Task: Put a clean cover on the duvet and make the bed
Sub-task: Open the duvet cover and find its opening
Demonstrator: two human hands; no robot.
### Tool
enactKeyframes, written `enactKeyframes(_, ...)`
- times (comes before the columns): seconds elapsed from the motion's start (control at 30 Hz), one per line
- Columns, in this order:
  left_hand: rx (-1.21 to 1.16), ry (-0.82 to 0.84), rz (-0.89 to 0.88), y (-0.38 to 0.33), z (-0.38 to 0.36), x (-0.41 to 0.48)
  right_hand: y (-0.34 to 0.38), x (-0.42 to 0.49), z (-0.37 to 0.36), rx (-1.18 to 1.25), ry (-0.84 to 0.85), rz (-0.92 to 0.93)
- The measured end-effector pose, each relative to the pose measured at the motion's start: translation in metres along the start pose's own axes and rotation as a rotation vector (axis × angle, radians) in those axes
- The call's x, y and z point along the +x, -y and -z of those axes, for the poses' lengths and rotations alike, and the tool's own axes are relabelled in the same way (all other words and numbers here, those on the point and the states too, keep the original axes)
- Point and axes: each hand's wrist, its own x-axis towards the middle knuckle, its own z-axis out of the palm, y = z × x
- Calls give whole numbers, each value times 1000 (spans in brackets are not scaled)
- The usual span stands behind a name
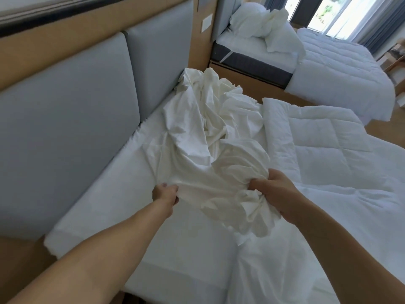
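Observation:
A crumpled white duvet cover (203,128) lies in a heap on the bed (92,216), running from the headboard toward me. My left hand (165,193) pinches an edge of the cover at its near left side. My right hand (277,194) grips a thick bunch of the same cover, gathered in folds below the fist. The bare quilted duvet (324,150) lies spread over the right part of the bed, its edge touching the cover heap.
A grey padded headboard (72,123) stands along the left. A second bed (263,51) sits further back, with pillows (256,20) and a quilted duvet (341,69) on it. A window (333,12) is at the far right, wooden floor between the beds.

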Motion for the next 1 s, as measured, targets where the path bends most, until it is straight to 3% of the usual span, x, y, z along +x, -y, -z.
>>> enactKeyframes(0.07,139,-2,-145,-10,8,-16,-5,-1,2,-63,-25,6)
enactKeyframes(0.27,317,342,-290,-55,17,-100,-3,-13,11,-63,-50,37)
enactKeyframes(0.5,477,1031,-362,-96,23,-216,6,-41,26,-2,-134,85)
enactKeyframes(0.73,561,1159,-429,-93,47,-239,1,-70,20,16,-218,81)
enactKeyframes(0.83,612,1022,-401,-88,49,-217,-10,-78,13,17,-215,65)
enactKeyframes(0.9,737,950,-360,-79,47,-200,-17,-83,6,1,-221,43)
enactKeyframes(1.0,1127,1017,-261,-62,42,-189,-25,-88,1,-39,-218,14)
